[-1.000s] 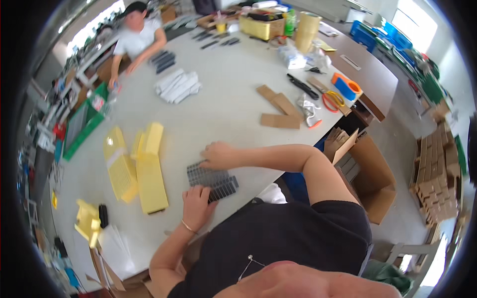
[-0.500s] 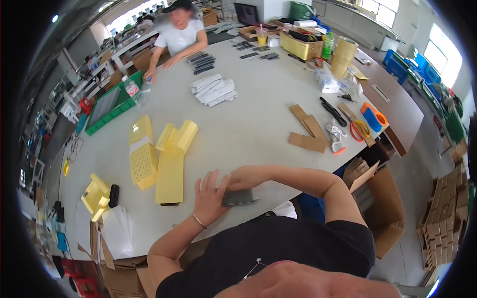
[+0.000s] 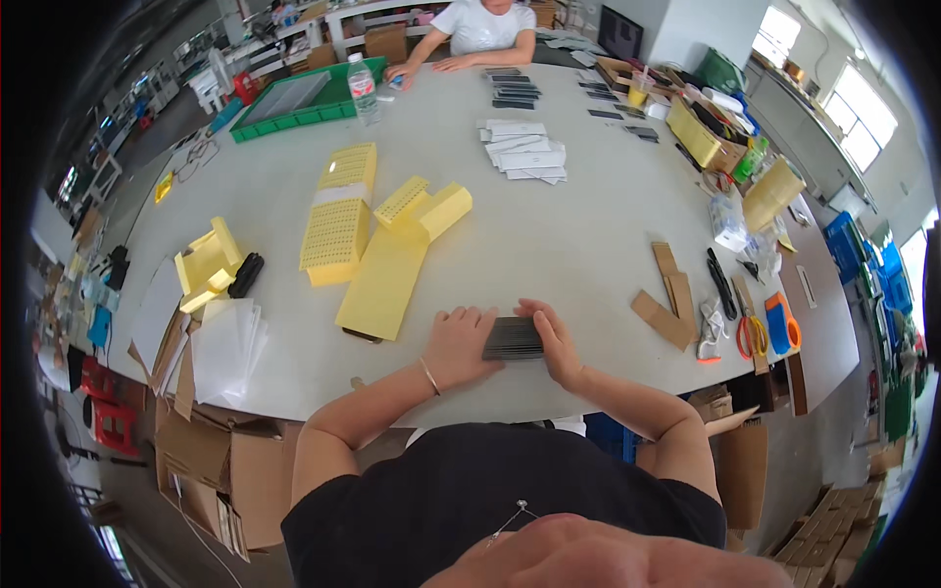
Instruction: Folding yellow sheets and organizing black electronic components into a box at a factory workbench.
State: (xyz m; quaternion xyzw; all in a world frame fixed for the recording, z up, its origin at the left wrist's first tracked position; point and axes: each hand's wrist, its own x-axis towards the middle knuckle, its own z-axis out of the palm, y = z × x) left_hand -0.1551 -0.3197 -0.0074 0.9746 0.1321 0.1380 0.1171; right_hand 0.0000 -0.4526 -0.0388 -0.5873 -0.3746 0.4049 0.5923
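Note:
A stack of thin dark grey strips (image 3: 513, 339) lies near the table's front edge, just in front of my body. My left hand (image 3: 458, 347) presses against its left end with the fingers together. At the other end my right hand (image 3: 553, 343) cups the strips, thumb on the near side. Both hands grip the stack between them. To the left of it rests a folded yellow card piece (image 3: 387, 279), beside a long yellow box with rows of small print (image 3: 336, 235).
White paper slips (image 3: 524, 155) and dark strips (image 3: 515, 90) lie farther back. Cardboard pieces (image 3: 668, 304), a black cutter (image 3: 720, 284), scissors (image 3: 753, 336) and a tape dispenser (image 3: 782, 325) are at right. A co-worker (image 3: 480, 34) sits across, near a green tray (image 3: 294, 106).
My view has shifted, so the table's things appear farther right and higher. My right hand has moved from beside my left hand to the right end of the stack.

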